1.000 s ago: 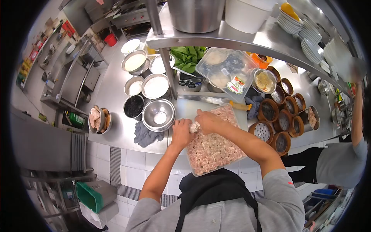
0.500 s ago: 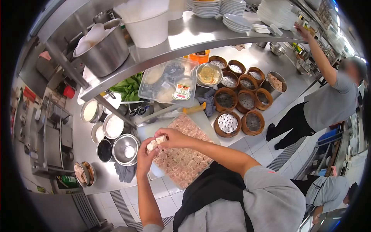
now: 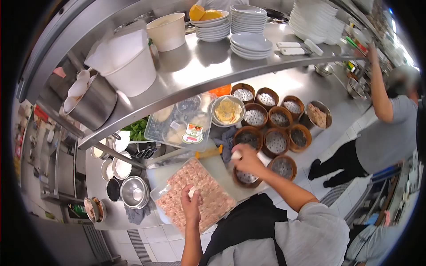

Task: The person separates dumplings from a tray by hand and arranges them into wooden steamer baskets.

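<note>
Over the tray of pink minced filling [image 3: 173, 201], my left hand [image 3: 191, 203] is closed on a small whitish piece [image 3: 192, 191]. Farther right, my right hand [image 3: 247, 160] grips another small pale piece [image 3: 236, 155] above the round brown steamers, near the perforated one [image 3: 246, 177] at the front. Several more steamers [image 3: 276, 142] with perforated metal bottoms stand behind it. A yellow-handled knife [image 3: 208, 153] lies behind the tray on the pale cutting board [image 3: 213, 167].
Metal bowls [image 3: 134, 192] stand left of the tray. A clear lidded box [image 3: 179, 128] and a bowl of yellowish food [image 3: 228, 111] are behind it. The overhead shelf [image 3: 177, 84] holds plates [image 3: 251, 45] and tubs. Another person [image 3: 386, 128] stands at the right.
My hands, together on the whitish pieces half a second ago, are now apart. My right hand has moved right to the steamers; my left stays over the filling. The view has turned right.
</note>
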The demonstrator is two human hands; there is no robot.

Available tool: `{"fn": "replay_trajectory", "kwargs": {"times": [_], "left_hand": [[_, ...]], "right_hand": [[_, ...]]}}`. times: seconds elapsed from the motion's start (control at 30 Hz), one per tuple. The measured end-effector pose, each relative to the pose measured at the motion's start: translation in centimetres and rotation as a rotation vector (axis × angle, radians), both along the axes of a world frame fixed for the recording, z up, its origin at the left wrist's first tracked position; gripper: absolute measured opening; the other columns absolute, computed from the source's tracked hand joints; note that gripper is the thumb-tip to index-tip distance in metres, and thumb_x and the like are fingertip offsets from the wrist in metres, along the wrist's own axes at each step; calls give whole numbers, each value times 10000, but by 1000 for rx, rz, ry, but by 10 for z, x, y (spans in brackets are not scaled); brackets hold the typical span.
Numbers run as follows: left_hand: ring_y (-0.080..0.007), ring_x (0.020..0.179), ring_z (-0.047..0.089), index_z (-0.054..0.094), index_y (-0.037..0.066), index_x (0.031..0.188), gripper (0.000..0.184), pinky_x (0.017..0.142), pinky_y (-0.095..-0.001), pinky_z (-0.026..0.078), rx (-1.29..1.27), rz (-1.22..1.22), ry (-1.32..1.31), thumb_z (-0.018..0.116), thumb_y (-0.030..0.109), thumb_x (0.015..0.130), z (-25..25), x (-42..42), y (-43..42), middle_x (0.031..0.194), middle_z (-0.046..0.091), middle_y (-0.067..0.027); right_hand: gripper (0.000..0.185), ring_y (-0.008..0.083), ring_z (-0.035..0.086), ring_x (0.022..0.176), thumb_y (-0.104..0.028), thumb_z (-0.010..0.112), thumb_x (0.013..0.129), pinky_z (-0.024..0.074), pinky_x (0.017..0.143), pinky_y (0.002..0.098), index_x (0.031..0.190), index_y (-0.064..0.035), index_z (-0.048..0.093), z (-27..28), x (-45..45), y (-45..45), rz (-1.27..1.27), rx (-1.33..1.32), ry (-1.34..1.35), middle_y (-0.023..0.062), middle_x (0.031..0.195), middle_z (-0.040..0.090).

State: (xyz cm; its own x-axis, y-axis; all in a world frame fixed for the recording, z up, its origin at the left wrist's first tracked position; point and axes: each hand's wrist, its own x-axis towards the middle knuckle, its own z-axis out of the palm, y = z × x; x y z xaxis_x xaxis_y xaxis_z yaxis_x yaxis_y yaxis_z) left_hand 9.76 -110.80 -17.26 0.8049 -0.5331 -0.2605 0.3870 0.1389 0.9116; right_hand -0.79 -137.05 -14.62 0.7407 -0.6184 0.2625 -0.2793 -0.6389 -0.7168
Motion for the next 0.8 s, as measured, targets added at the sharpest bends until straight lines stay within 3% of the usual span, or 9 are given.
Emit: {"fn": "replay_trajectory", "kwargs": {"times": [0.03, 0.1, 0.17, 0.23, 0.3, 0.33, 0.37, 0.47, 0.8], "left_hand": [[-71, 644, 503, 492, 91, 1203, 322, 531, -214, 410, -1, 27, -2, 621, 81, 908, -1, -6, -4, 816, 557, -11], [-105, 657, 520, 448, 118, 1250, 377, 526, -238, 409, 33, 130, 76, 620, 121, 914, 5, -19, -15, 878, 586, -47], [-113, 668, 534, 450, 130, 1256, 375, 533, -242, 422, 20, 224, 127, 615, 133, 919, 12, -41, -33, 890, 587, -43], [-121, 678, 547, 452, 141, 1262, 373, 540, -247, 435, 28, 316, 175, 610, 145, 924, 12, -60, -47, 903, 589, -39], [-110, 709, 572, 482, 131, 1236, 325, 560, -230, 456, 49, 335, 255, 593, 127, 931, 12, -77, -66, 942, 608, -32], [-114, 726, 579, 485, 131, 1236, 328, 561, -234, 465, 44, 316, 284, 598, 127, 929, 15, -84, -74, 955, 610, -32], [-114, 726, 579, 485, 131, 1236, 328, 561, -234, 465, 48, 343, 283, 598, 127, 929, 16, -89, -81, 955, 610, -32], [-105, 709, 570, 466, 128, 1253, 355, 552, -229, 454, 68, 321, 253, 602, 115, 925, 25, -100, -98, 934, 605, -35], [-92, 671, 541, 422, 73, 1270, 427, 558, -211, 438, 223, 350, 75, 633, 79, 899, 29, -119, -120, 941, 574, -49]], "right_hand": [[363, 340, 642, 906, -198, 704, 743, 504, 788, 401, 1050, -32, 602, 8, -4, -39, -39, -8, 50, 178, 962, 648], [395, 256, 652, 824, -184, 720, 750, 505, 751, 347, 1104, -60, 594, 9, -5, -117, -124, 163, -18, 140, 880, 652], [444, 227, 658, 810, -217, 709, 770, 509, 734, 347, 1159, -57, 566, 10, 3, -196, -169, 232, 34, 126, 865, 655], [474, 217, 665, 775, -227, 682, 800, 517, 705, 364, 1212, -51, 528, -1, 18, -259, -139, 178, 62, 119, 834, 649], [437, 247, 675, 749, -252, 659, 800, 520, 678, 375, 1163, -25, 572, -12, 49, -303, -98, 462, 70, 158, 817, 665], [397, 389, 644, 960, -218, 625, 813, 500, 849, 441, 1125, 17, 557, -6, 59, -322, -41, 87, 340, 248, 952, 662], [429, 397, 607, 1056, -241, 634, 810, 458, 943, 447, 1142, 22, 569, -16, 73, -339, 131, -229, 378, 262, 1071, 644], [428, 379, 574, 1112, -250, 630, 809, 421, 988, 457, 1150, 5, 590, -23, 115, -356, 221, -203, 611, 245, 1149, 622], [397, 375, 559, 1127, -236, 609, 825, 409, 993, 469, 1163, -28, 601, -72, 136, -368, 110, -284, 312, 238, 1148, 620]]}}
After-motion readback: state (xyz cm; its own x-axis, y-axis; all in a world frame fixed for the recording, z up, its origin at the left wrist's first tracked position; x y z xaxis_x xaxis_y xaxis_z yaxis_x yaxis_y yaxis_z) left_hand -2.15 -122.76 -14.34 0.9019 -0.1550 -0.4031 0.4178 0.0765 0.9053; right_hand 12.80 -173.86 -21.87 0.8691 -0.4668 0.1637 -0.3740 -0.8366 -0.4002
